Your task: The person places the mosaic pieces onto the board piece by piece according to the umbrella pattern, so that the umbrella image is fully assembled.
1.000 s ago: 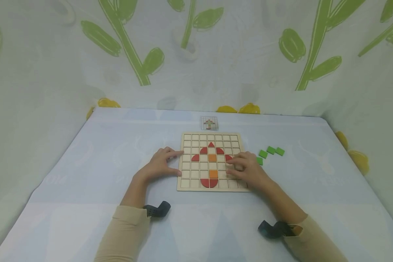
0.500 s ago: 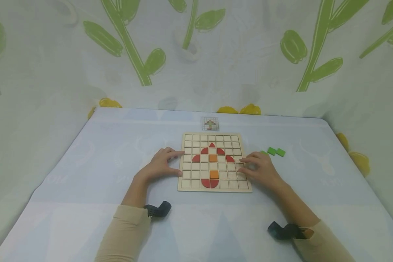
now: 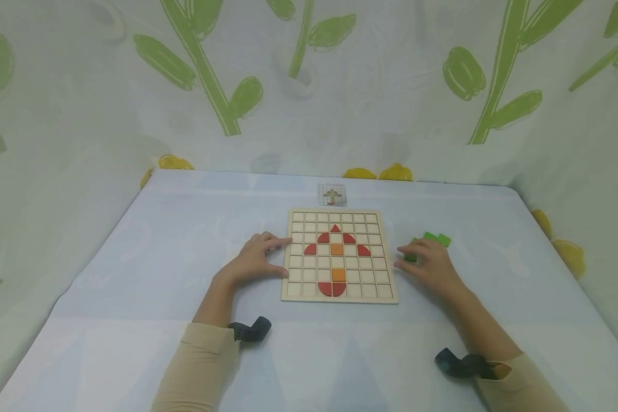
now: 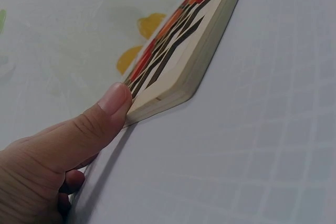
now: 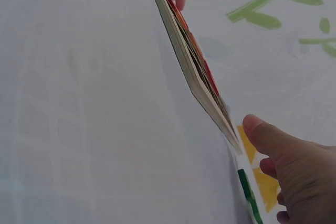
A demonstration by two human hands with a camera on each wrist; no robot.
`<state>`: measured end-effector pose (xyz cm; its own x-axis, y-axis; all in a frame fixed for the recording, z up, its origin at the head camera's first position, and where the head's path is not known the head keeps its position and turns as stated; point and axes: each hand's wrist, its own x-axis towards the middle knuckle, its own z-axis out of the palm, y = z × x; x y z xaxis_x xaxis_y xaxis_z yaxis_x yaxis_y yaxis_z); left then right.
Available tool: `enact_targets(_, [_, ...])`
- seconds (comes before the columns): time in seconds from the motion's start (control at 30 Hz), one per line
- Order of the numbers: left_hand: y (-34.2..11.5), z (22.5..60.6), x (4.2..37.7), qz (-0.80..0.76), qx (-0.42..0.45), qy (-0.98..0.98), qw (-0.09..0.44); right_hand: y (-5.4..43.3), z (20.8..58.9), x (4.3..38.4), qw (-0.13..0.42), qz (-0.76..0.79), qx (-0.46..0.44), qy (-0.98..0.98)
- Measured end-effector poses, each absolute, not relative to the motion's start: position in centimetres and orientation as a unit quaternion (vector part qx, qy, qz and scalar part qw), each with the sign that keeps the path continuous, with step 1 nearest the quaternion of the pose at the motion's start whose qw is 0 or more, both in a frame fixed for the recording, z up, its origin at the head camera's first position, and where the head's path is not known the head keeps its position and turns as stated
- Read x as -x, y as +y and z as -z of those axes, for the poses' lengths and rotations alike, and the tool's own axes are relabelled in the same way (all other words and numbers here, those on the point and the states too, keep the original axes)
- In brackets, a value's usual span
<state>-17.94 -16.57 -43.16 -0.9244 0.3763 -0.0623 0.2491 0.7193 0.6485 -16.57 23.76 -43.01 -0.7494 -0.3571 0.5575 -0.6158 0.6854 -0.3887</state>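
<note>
A wooden grid board (image 3: 340, 300) lies flat on the table. On it red quarter-round pieces (image 3: 364, 250), a red triangle (image 3: 335, 229) and two orange squares (image 3: 338, 275) form a pattern. My left hand (image 3: 252, 260) touches the board's left edge with thumb and index finger spread apart; in the left wrist view its thumb (image 4: 113, 100) presses at the rim. To the right of the board, my right hand (image 3: 432, 266) hovers over several green squares (image 3: 444, 240), thumb and fingertips apart, nothing between them. It partly covers the green squares.
A small picture card (image 3: 332, 195) with a gridded pattern lies just beyond the board. The pale table (image 3: 309, 360) meets a cloth backdrop (image 3: 381, 103) printed with green leaves at the back and sides.
My right hand has moved rightward, away from the red piece on the board's right side, to the green squares. The left hand stays at the board's left edge.
</note>
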Motion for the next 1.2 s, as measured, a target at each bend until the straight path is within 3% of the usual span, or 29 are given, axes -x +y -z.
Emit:
enact_targets(0.17, [-16.5,43.1,17.9,-0.335,-0.169,0.922,0.095,24.6,43.0,16.7,0.233,-0.285,-0.261,-0.892])
enact_targets(0.57, [-16.5,43.1,17.9,-0.336,-0.172,0.921,0.093,25.6,43.0,16.7,0.17,-0.275,-0.181,-0.929])
enact_targets(1.2, [-16.4,42.8,17.8,-0.328,-0.17,0.924,0.093,25.2,43.4,16.9,0.157,-0.234,-0.192,-0.94])
